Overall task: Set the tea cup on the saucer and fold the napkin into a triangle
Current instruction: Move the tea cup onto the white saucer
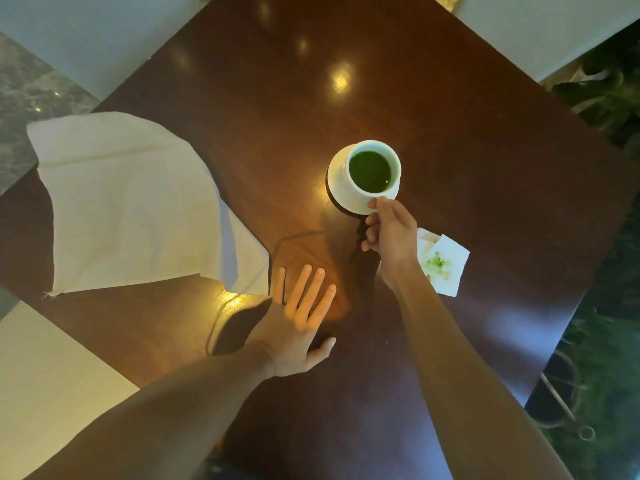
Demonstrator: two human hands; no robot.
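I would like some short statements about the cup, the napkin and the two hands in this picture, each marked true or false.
1. The tea cup stands on the saucer. True.
2. The cup is empty. False: it holds green liquid.
3. The left hand grips the napkin. False: it lies flat on the table, fingers straight, beside the napkin's corner.
4. The right hand is at the near side of the cup. True.
5. The napkin is folded into a neat triangle. False: it lies loosely spread.
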